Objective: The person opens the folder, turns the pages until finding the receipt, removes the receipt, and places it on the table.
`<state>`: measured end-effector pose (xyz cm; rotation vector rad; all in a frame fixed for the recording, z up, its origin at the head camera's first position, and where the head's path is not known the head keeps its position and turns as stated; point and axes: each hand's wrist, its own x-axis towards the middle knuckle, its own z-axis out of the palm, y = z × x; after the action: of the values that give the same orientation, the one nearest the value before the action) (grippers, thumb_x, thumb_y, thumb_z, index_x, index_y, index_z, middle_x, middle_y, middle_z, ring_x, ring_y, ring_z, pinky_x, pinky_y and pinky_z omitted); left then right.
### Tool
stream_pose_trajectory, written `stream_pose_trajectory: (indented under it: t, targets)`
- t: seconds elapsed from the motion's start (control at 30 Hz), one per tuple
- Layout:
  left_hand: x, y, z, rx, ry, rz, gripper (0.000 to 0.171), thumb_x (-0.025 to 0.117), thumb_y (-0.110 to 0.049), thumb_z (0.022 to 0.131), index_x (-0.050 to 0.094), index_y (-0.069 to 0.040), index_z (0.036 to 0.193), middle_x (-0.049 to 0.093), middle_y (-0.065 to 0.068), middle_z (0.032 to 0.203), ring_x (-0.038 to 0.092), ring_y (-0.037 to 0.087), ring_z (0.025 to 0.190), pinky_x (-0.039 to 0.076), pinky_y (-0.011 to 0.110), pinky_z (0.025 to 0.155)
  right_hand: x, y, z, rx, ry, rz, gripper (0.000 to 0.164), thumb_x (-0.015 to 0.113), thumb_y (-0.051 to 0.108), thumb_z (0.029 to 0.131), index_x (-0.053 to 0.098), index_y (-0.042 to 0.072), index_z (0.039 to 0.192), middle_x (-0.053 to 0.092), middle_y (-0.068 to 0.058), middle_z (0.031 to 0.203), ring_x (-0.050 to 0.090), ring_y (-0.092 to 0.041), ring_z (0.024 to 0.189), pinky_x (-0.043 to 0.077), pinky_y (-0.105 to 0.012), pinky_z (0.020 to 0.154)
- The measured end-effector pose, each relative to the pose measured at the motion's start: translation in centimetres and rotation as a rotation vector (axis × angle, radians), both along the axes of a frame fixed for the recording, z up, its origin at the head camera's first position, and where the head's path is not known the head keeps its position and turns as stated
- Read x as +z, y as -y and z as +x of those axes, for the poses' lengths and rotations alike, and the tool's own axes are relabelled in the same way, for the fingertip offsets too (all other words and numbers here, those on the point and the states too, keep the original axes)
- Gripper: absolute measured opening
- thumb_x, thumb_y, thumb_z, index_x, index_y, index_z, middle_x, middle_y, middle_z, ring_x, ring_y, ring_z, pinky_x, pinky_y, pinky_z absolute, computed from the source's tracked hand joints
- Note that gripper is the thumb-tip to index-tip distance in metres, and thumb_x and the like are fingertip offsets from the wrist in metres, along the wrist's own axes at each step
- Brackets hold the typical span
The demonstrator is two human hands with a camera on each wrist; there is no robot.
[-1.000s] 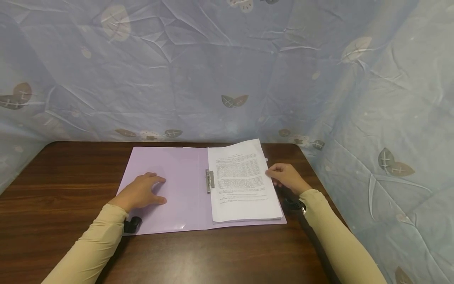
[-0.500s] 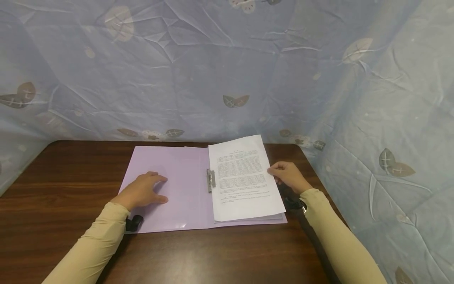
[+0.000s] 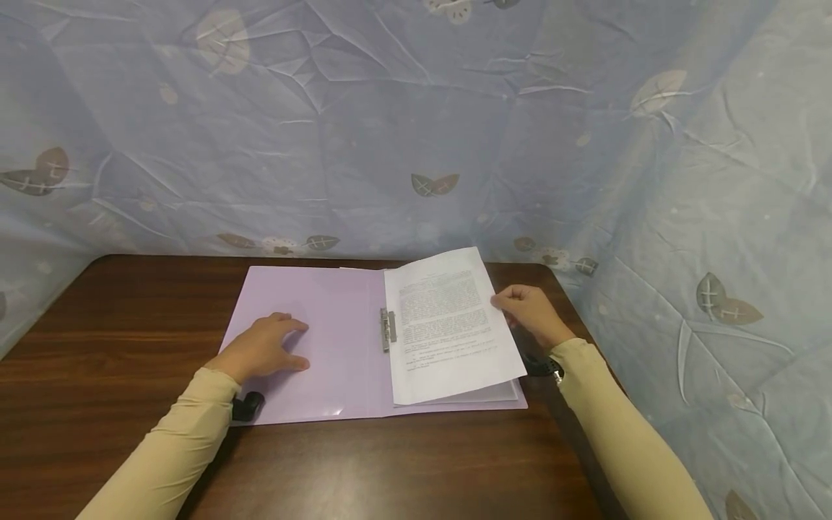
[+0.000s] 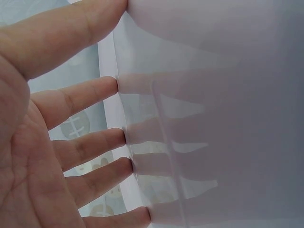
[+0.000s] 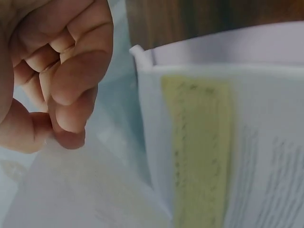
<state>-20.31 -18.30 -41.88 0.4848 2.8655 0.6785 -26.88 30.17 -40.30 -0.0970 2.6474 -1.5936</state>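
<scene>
The purple folder (image 3: 331,393) is laid spread flat on the table (image 3: 364,469). The top sheet (image 3: 448,328) is set over its 3 o'clock half, with a metal clip (image 3: 388,330) at the sheet's 9 o'clock edge. That sheet is pinched at about 2 o'clock by the thumb and finger of the right hand (image 3: 529,312) and held tilted up, so that the lower pages (image 3: 503,392) are exposed towards 5 o'clock. The left hand (image 3: 263,350) is placed on the folder's 9 o'clock half, fingers spread, fingertips touching, nothing grasped.

Creasing or tearing beside the clip could be caused by a pull towards 3 o'clock, since the paper is gripped at one small spot only. If the clip is slack, which cannot be told, the sheet could be slid out. The folder could be skewed if it is steadied too lightly at 9 o'clock; a sheet turned that way could be buckled against the spread fingers.
</scene>
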Motion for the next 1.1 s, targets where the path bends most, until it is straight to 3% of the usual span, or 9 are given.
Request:
stream_pose_trajectory:
  t: [0.37, 0.63, 0.87, 1.1]
  targets:
    - [-0.3, 0.2, -0.2, 0.002, 0.002, 0.0, 0.069, 0.087, -0.033, 0.082, 0.063, 0.001, 0.137, 0.044, 0.039, 0.148, 0.04, 0.059, 0.138, 0.034, 0.071, 0.11, 2.5, 2.4, 0.5, -0.006, 0.018, -0.157, 0.023, 0.067, 0.018, 0.099, 0.065, -0.004, 0.097, 0.071, -0.007, 0.085, 0.069, -0.016, 0.067, 0.059, -0.031, 0.058]
    - [-0.3, 0.2, -0.2, 0.001, 0.01, -0.003, 0.07, 0.087, -0.034, 0.082, 0.062, 0.001, 0.138, 0.044, 0.039, 0.148, 0.04, 0.059, 0.138, 0.034, 0.071, 0.11, 4.2, 4.6, 1.3, -0.028, 0.032, -0.155, 0.026, 0.068, 0.025, 0.099, 0.067, 0.0, 0.104, 0.064, -0.005, 0.081, 0.06, -0.013, 0.06, 0.053, -0.03, 0.053]
    - [0.0, 0.0, -0.1, -0.002, 0.011, -0.006, 0.07, 0.087, -0.034, 0.082, 0.063, 0.001, 0.137, 0.045, 0.039, 0.148, 0.04, 0.059, 0.138, 0.035, 0.071, 0.11, 4.8, 6.6, 1.7, 0.012, -0.014, -0.168, 0.027, 0.071, 0.026, 0.098, 0.069, -0.001, 0.102, 0.068, -0.002, 0.092, 0.065, -0.018, 0.08, 0.058, -0.033, 0.07]
    - [0.3, 0.0, 0.1, 0.0, 0.014, -0.008, 0.071, 0.088, -0.034, 0.081, 0.063, 0.001, 0.137, 0.045, 0.039, 0.147, 0.041, 0.059, 0.137, 0.036, 0.071, 0.108, 4.7, 9.9, 1.8, 0.046, -0.031, -0.251, 0.025, 0.07, 0.023, 0.099, 0.068, -0.001, 0.1, 0.066, -0.003, 0.089, 0.063, -0.019, 0.081, 0.057, -0.031, 0.065]
